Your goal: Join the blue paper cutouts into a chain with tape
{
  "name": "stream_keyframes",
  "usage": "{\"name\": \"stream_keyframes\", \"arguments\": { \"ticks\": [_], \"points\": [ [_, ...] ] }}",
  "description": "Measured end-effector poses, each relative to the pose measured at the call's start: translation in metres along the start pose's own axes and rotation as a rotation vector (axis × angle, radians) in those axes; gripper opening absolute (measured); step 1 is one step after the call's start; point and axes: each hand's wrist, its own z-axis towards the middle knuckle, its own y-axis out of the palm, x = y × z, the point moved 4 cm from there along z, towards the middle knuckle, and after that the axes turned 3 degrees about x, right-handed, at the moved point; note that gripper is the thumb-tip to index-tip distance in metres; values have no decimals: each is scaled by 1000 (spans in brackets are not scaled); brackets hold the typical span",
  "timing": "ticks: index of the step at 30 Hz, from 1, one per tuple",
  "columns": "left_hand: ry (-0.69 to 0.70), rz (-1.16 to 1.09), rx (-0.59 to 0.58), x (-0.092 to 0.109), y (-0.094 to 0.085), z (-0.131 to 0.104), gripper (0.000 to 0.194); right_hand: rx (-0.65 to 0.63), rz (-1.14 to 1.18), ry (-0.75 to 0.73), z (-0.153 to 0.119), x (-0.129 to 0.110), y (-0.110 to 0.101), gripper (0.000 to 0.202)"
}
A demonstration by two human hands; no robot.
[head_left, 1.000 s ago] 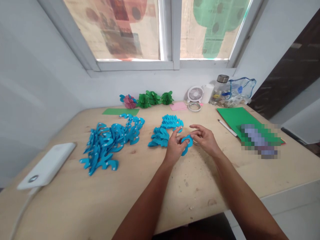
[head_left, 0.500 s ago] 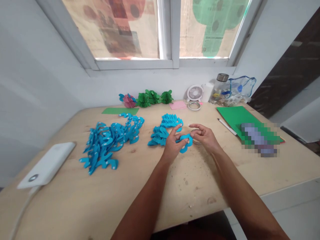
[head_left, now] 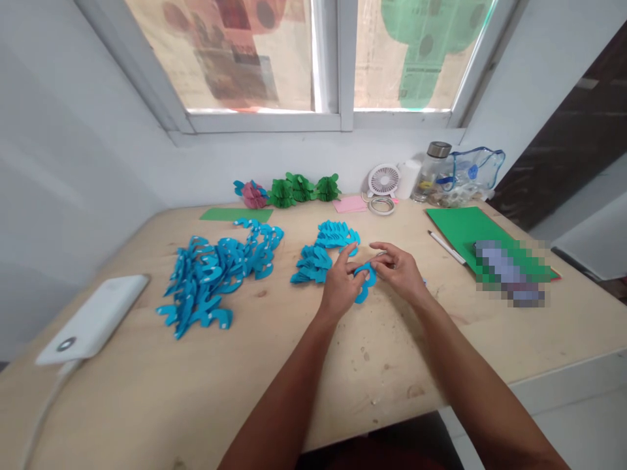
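A curved blue paper piece (head_left: pixel 363 290) is pinched between both hands above the middle of the table. My left hand (head_left: pixel 341 284) holds its left side between thumb and fingers. My right hand (head_left: pixel 399 269) grips its upper right edge with thumb and a finger. Just behind and left of my left hand lie folded blue paper pieces (head_left: pixel 313 261), with another fanned blue stack (head_left: pixel 336 234) behind them. A large loose heap of blue paper cutouts (head_left: pixel 200 274) with small white squares spreads further left.
Along the wall stand green paper figures (head_left: pixel 300 187), a pink one (head_left: pixel 253 194), a small fan (head_left: pixel 384 180), a tape roll (head_left: pixel 381 205) and a bottle (head_left: pixel 433 171). A power bank (head_left: pixel 93 320) lies left; a pen (head_left: pixel 447 247) and green sheets (head_left: pixel 470 228) lie right.
The fingers of my right hand have closed in nearer to my left hand at the blue piece. That piece has tilted slightly. The camera view has shifted a little.
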Motion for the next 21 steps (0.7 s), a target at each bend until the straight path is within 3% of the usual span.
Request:
{"name": "stream_keyframes", "arguments": {
  "ticks": [9,14,21],
  "points": [
    [-108,-243,141,-7,6,-5,65,-15,-123,-84,-2,-5,6,40],
    [-79,-214,206,-6,2,-4,66,25,-128,-95,-2,-7,4,37],
    [-37,-121,316,-5,-6,-2,68,47,63,16,-2,-7,4,23]
  ]
}}
